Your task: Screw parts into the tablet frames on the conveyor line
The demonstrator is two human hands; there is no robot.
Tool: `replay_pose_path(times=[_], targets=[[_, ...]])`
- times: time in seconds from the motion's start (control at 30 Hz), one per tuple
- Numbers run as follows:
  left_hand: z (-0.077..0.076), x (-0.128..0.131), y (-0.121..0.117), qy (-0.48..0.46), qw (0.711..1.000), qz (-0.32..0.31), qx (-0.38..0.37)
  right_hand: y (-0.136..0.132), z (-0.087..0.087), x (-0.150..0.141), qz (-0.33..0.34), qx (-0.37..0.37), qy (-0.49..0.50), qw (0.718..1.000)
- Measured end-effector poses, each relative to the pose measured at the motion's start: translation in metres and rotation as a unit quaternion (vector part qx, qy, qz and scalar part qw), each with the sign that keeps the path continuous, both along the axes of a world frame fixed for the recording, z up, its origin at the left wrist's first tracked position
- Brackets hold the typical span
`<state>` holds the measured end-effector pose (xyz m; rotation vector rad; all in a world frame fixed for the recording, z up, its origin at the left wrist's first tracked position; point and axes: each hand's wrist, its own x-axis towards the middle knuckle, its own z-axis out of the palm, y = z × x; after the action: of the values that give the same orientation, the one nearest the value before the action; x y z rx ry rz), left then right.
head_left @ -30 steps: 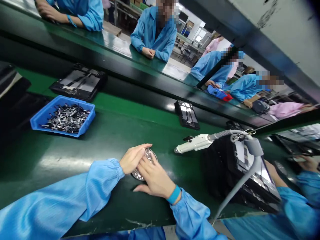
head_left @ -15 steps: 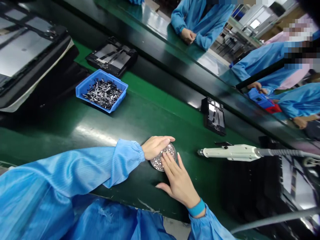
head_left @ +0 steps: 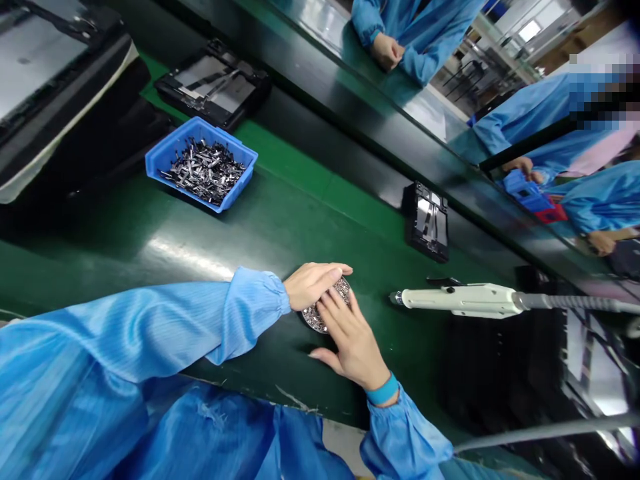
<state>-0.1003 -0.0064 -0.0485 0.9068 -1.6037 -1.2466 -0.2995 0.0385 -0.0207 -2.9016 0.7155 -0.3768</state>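
L hand [head_left: 313, 285] and R hand [head_left: 350, 343] lie over round metal dish [head_left: 314, 320], exact grip cannot tell. Dish is on green conveyor belt [head_left: 280, 227], near electric screwdriver [head_left: 460, 300]. Blue bin [head_left: 165, 150] behind; co-workers [head_left: 415, 33] in blue smocks beyond.

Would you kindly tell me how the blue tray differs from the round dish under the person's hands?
The blue plastic tray is rectangular; the round dish is silvery. The tray holds a heap of long dark metal pieces; the dish shows small shiny parts. No hand touches the tray; the dish lies under the left hand and right hand. Both rest on the green bench.
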Motion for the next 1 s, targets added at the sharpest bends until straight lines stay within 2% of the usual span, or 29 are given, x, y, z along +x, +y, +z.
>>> replay_pose_path(times=[0.13,0.23,0.43,0.6,0.83,1.0], targets=[[-0.001,0.000,0.000,0.029,0.999,0.012,0.008,-0.015,-0.003,0.007,-0.103,0.043,-0.045,0.993],[-0.002,0.001,-0.001,0.049,0.998,0.035,0.025,-0.020,-0.010,0.015,-0.143,0.071,-0.042,0.986],[-0.006,0.008,-0.004,0.099,0.991,0.049,0.077,-0.014,-0.018,0.020,-0.175,0.076,-0.070,0.979],[-0.004,0.008,-0.004,0.086,0.992,0.045,0.079,-0.014,-0.019,0.014,-0.178,0.082,-0.076,0.978],[0.007,0.003,0.011,-0.003,0.998,0.065,0.019,-0.012,-0.025,0.001,-0.196,0.142,-0.113,0.964],[0.003,-0.013,0.024,-0.122,0.985,0.067,-0.106,-0.011,-0.026,0.002,-0.187,0.136,-0.179,0.956]])
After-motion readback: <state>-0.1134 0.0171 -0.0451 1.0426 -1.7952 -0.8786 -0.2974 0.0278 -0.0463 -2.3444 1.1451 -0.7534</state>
